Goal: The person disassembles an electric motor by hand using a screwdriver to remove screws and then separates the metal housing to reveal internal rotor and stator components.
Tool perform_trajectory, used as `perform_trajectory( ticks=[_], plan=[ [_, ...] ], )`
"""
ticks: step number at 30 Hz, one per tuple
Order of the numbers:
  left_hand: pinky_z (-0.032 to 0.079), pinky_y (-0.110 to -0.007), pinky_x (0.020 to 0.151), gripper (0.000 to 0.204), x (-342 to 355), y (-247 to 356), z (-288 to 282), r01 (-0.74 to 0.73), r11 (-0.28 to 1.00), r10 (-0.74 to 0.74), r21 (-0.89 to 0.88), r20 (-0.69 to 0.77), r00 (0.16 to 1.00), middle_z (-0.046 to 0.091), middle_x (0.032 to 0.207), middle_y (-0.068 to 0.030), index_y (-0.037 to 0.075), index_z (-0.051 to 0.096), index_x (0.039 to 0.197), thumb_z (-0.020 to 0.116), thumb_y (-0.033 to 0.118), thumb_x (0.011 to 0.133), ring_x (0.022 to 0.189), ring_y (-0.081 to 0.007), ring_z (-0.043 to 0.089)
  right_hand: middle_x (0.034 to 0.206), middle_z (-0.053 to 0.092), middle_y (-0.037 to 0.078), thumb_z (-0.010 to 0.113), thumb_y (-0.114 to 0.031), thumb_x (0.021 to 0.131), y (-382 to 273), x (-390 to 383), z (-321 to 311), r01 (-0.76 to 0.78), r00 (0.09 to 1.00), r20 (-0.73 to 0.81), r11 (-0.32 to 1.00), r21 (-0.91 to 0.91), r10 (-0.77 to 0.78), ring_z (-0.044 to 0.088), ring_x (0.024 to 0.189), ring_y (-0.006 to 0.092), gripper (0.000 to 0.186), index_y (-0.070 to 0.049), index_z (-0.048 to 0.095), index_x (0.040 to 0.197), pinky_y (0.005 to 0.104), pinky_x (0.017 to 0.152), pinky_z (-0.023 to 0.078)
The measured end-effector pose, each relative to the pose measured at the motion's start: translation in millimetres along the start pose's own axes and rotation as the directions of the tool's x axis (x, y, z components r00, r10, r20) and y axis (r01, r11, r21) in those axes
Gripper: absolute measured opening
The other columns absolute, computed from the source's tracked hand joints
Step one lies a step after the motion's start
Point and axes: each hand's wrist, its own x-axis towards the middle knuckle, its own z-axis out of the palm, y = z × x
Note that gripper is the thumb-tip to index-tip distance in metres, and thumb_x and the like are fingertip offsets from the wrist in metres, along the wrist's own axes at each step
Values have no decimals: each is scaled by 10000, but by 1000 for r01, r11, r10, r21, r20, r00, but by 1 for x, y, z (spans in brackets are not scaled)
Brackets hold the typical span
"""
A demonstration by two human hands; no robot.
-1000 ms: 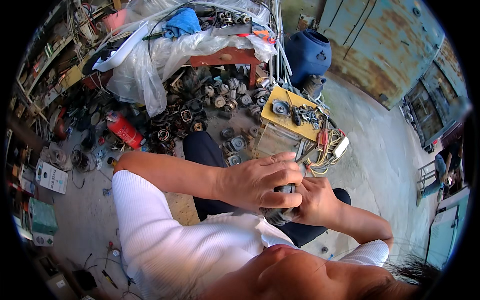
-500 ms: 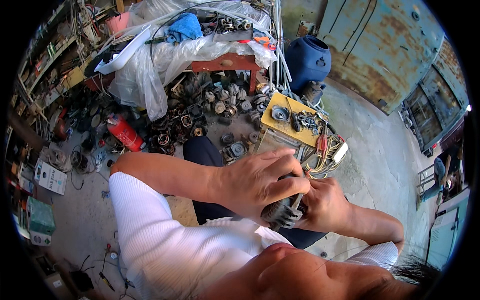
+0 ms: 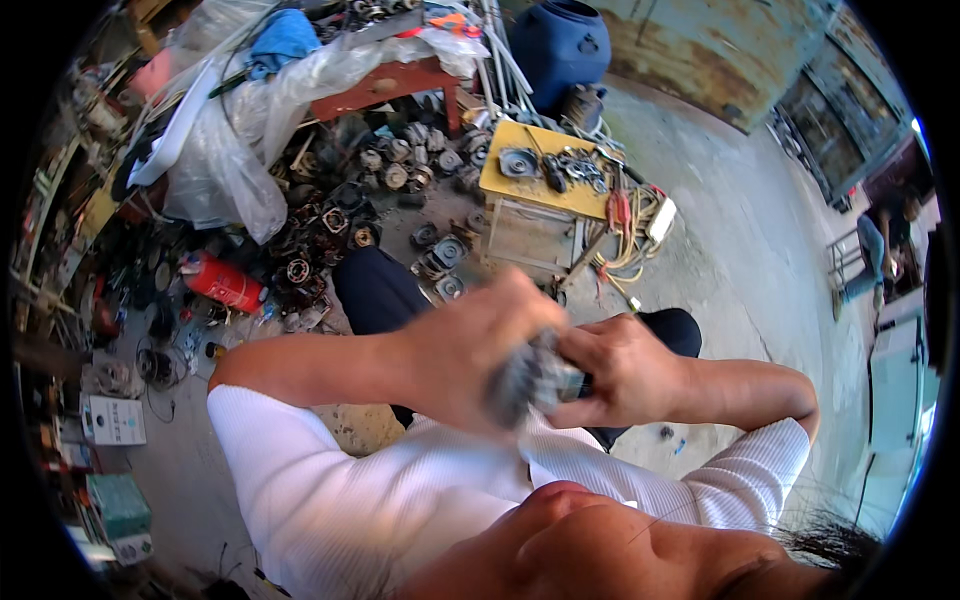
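A grey, ribbed metal machine part point(image 3: 530, 375) is held up in front of my chest, blurred by motion. My left hand point(image 3: 475, 340) is curled around its left side, also smeared. From the other side my right hand point(image 3: 625, 370) grips it with bent fingers. A short dark piece shows beside the right fingers; I cannot tell whether it belongs to the same part. Beyond my hands stands a small yellow-topped table point(image 3: 505, 180), which carries a square metal cover point(image 3: 518, 162) and a pile of small metal pieces point(image 3: 582, 168).
Several greasy motor parts point(image 3: 400, 170) cover the floor ahead, near a red fire extinguisher point(image 3: 222, 284). Coiled cables point(image 3: 640, 235) hang by the small table. A blue barrel point(image 3: 558, 50) stands behind it. Plastic sheeting point(image 3: 215, 180) drapes a red bench. Another person point(image 3: 880, 235) is at far right.
The metal part has tilted and shifted slightly up and left between my hands. My right hand has turned on it, and the view has shifted, so the surroundings appear higher and farther left.
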Motion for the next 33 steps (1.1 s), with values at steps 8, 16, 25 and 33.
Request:
perform_trajectory(
  ticks=[8, 16, 25, 33],
  plan=[
    [437, -436, 991, 858, -49, -124, -17, 390, 437, -650, -810, 15, 760, 510, 1148, -137, 42, 265, 1419, 753, 309, 765, 1121, -313, 589, 785, 518, -21, 513, -297, 991, 150, -47, 40, -351, 656, -195, 523, 777, 729, 411, 626, 40, 286, -59, 563, 1142, 207, 531, 318],
    [506, -460, 918, 670, -17, -184, 48, 330, -125, -639, -936, 331, 695, 637, 1171, -126, 95, 543, 1217, 667, 603, 798, 1119, -318, 613, 955, 484, -11, 669, -246, 920, 168, 11, 67, -178, 847, -264, 713, 678, 462, 439, 830, 69, 409, -47, 451, 1202, 225, 697, 397],
    [485, -537, 941, 835, 36, -307, 64, 78, -405, -539, -911, 307, 784, 634, 1171, -167, 17, 509, 1283, 617, 675, 781, 1079, -374, 619, 938, 598, 36, 750, -212, 847, 198, 62, 18, -388, 740, -45, 481, 786, 671, 579, 847, 100, 553, -8, 432, 1251, 244, 756, 470],
    [483, -454, 958, 766, 21, -352, 57, -232, -410, -671, -882, 119, 732, 643, 1117, -102, 78, 548, 1231, 596, 698, 784, 1087, -315, 612, 1016, 600, 34, 698, -78, 867, 216, 241, -66, -168, 908, -305, 916, 364, 288, 597, 875, 91, 418, -25, 508, 1236, 248, 750, 505]
  ],
)
